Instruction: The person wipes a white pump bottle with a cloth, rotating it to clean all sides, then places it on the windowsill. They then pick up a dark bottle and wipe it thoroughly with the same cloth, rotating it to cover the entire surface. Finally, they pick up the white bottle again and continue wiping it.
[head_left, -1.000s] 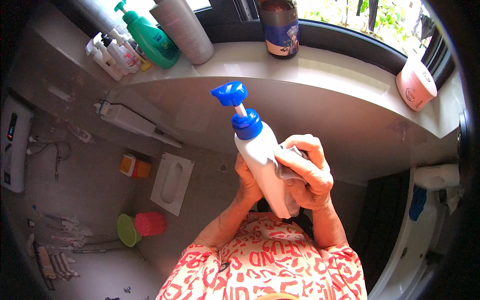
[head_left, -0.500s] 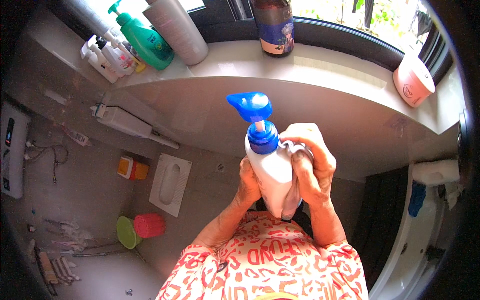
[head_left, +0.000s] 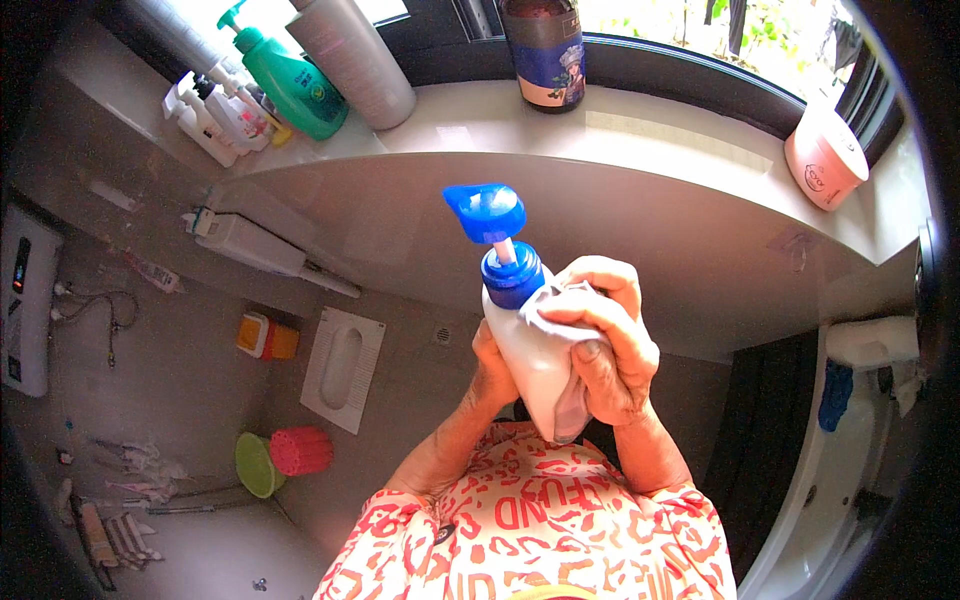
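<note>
A white pump bottle (head_left: 527,355) with a blue collar and blue pump head stands tilted in front of my body, its top leaning left. My left hand (head_left: 494,365) is closed around its left side; the fingers behind the bottle are hidden. In my right hand (head_left: 612,335) a thin greyish-white cloth (head_left: 570,308) is bunched and pressed against the bottle's right shoulder, just below the collar. A loose end of this cloth hangs down along the bottle's right side.
Ahead runs a window ledge (head_left: 450,125) bearing a green pump bottle (head_left: 290,85), a grey bottle (head_left: 355,65), a dark brown bottle (head_left: 546,60), a pink tub (head_left: 826,165) and several small bottles. Below left are a squat toilet (head_left: 343,368), a red basket (head_left: 301,452) and a green basin (head_left: 258,466).
The bottle has shifted slightly left and tilts more. My right hand has moved the cloth over the bottle's shoulder, where more of the cloth now shows.
</note>
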{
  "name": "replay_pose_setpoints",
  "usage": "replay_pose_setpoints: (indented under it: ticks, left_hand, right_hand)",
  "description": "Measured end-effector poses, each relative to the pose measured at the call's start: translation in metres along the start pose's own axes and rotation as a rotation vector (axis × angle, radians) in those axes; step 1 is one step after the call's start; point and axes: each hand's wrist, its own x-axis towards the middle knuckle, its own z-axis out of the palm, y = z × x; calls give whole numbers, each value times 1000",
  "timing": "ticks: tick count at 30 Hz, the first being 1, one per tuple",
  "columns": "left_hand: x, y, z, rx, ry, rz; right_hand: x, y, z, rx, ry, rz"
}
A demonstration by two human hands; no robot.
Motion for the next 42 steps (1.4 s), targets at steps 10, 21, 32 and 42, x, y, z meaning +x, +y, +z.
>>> replay_pose_setpoints:
  ticks: [10,21,32,42]
  left_hand:
    - [0,-10,2,-164,-223,149]
    - [-4,-26,-14,44,-162,43]
    - [-2,-8,-2,37,-156,114]
    - [-1,-1,4,192,-55,69]
  right_hand:
    - [5,11,1,127,44,441]
    - [9,3,-11,71,117,-70]
    - [9,5,-12,222,163,121]
    - [13,13,-17,75,212,66]
